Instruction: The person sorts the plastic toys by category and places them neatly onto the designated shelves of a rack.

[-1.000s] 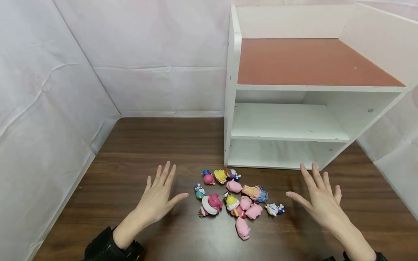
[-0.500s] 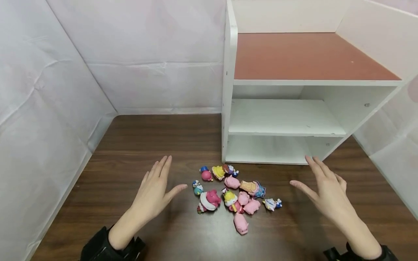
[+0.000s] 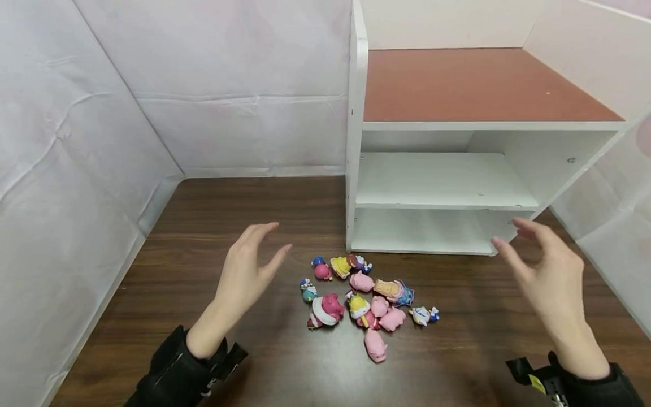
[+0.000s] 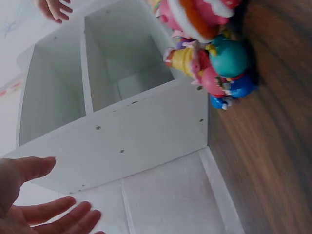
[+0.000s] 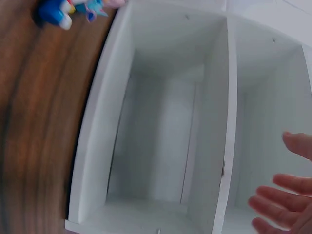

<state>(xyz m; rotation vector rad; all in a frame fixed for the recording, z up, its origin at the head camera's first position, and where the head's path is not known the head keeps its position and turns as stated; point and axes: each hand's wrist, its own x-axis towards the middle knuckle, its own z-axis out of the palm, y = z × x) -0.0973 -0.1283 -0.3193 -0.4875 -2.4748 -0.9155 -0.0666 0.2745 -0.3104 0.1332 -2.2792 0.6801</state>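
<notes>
Both hands hover over the table with nothing in them. My left hand (image 3: 246, 268) is left of a cluster of small toy figures, its thumb apart from loosely bent fingers. On the far side, right of the cluster and before the shelf's right end, my right hand (image 3: 551, 277) has its thumb and fingers apart. Several pink pigs (image 3: 375, 346) lie among the figures. Near them are a pink figure with a white band (image 3: 327, 310), a yellow-skirted figure (image 3: 341, 267), a cone-like figure (image 3: 394, 291) and a white-and-blue figure (image 3: 424, 316).
A white shelf unit (image 3: 357, 130) with a reddish-brown top board (image 3: 483, 85) stands at the back right. Two open compartments lie below that board. White sheeting (image 3: 244, 130) hangs behind and at the sides of the dark wooden table (image 3: 254, 203).
Both hands have risen from spread, flat poses, and their fingers are now more bent. The right hand has shifted to the right. The figures keep their places; the head view has tilted slightly.
</notes>
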